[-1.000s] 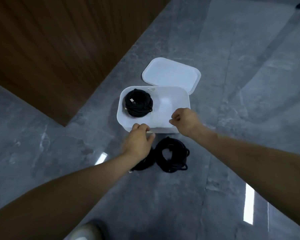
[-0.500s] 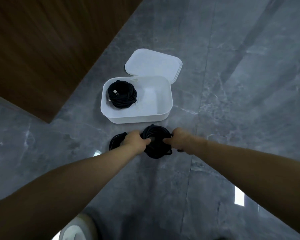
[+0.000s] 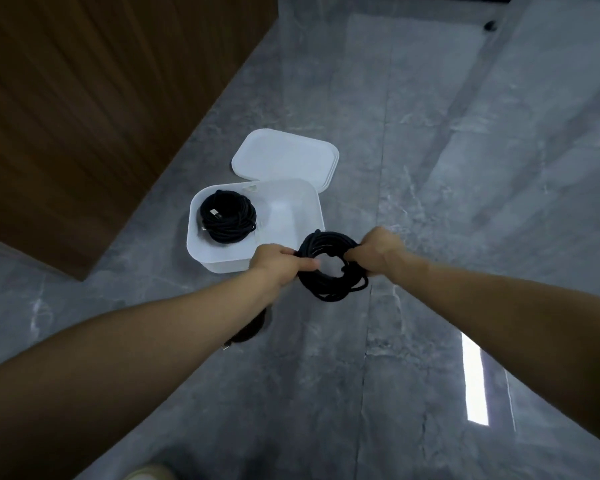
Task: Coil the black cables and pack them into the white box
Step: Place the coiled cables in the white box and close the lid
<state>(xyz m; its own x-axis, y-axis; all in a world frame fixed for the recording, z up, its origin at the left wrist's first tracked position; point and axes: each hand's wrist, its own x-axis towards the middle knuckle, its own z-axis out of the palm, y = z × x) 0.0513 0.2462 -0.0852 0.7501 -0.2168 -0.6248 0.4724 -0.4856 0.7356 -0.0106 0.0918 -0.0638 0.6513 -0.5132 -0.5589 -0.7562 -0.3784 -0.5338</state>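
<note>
A coiled black cable [image 3: 329,271] hangs in the air just in front of the white box [image 3: 291,216], over its near right corner. My left hand [image 3: 278,263] grips the coil's left side and my right hand [image 3: 374,251] grips its right side. Inside the box, at its left end, lies another coiled black cable [image 3: 227,216] with a small plug showing. A third black coil [image 3: 248,329] lies on the floor, mostly hidden under my left forearm.
The box's white lid [image 3: 284,157] lies flat on the grey marble floor just behind the box. A dark wooden wall panel [image 3: 101,98] stands to the left. A shoe tip [image 3: 149,472] shows at the bottom edge.
Both hands left the box's near rim, went down to a coil on the floor, gripped it from either side and lifted it toward the box.
</note>
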